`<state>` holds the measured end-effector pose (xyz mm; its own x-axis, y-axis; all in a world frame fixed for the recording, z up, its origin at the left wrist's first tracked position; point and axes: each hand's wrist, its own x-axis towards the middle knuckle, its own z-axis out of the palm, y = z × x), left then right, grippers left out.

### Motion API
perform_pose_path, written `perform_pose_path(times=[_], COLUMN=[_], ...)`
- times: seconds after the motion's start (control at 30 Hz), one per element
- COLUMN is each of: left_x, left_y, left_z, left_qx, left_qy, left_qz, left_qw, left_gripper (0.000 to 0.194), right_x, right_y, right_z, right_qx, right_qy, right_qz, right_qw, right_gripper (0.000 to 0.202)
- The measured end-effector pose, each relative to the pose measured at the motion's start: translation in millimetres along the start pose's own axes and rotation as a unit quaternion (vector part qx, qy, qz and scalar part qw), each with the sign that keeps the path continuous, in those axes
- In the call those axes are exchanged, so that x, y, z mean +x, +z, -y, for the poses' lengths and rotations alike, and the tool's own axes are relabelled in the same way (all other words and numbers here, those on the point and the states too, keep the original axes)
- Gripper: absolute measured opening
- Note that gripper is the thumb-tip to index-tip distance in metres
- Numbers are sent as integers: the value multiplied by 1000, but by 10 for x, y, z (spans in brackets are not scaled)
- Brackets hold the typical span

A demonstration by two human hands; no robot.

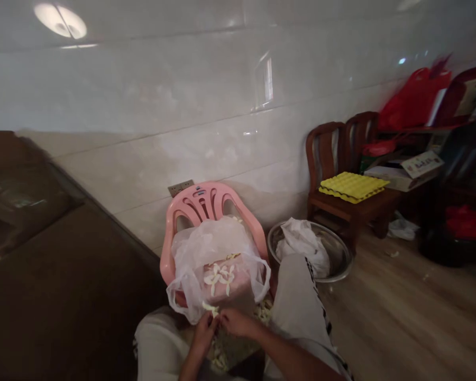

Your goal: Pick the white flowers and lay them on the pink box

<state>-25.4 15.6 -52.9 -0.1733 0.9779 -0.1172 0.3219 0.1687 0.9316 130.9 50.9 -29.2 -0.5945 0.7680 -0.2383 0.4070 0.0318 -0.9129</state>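
My left hand (207, 326) is closed on a pale, curved piece (210, 308) that sticks up above its fingers. My right hand (235, 321) touches it from the right, fingers pinched together; what they hold is too small to make out. Just beyond both hands, a pink plastic chair (262, 241) bears a translucent white plastic bag (218, 238). Several pale curved pieces (220, 276) lie on the pink surface at the bag's opening. More pale pieces (264, 311) are lower down, between my knees.
A metal basin (343, 264) with white cloth-like material stands right of the pink chair. Farther right, a wooden chair (333, 200) holds yellow egg trays (354, 186) beside an open box (404, 172). A large dark brown surface (63, 296) fills the left side. A tiled wall rises behind.
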Motion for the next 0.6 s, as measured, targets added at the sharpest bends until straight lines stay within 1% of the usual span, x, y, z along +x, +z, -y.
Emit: perform_pose_path(times=[0.13, 0.3, 0.4, 0.5, 0.6], left_x=[-4, 7, 42, 62, 58], left_y=[91, 176, 210, 213, 193], left_z=[-99, -162, -125, -36, 61], left_qx=[-9, -70, -97, -92, -79], left_qy=[12, 16, 16, 1, -17], left_qz=[-20, -41, -32, -18, 4], left_qw=[1000, 997, 995, 996, 997], left_gripper=[61, 56, 55, 57, 58], right_x=[2, 114, 157, 157, 119], right_y=[41, 45, 23, 32, 49], right_z=[-26, -25, -61, -138, -207], right_qx=[-23, -19, 9, 38, 30], right_qy=[-3, 11, 18, 41, 51], right_qz=[-53, -85, -81, -52, -28], right_qw=[998, 996, 997, 997, 998], right_gripper=[28, 29, 28, 29, 30])
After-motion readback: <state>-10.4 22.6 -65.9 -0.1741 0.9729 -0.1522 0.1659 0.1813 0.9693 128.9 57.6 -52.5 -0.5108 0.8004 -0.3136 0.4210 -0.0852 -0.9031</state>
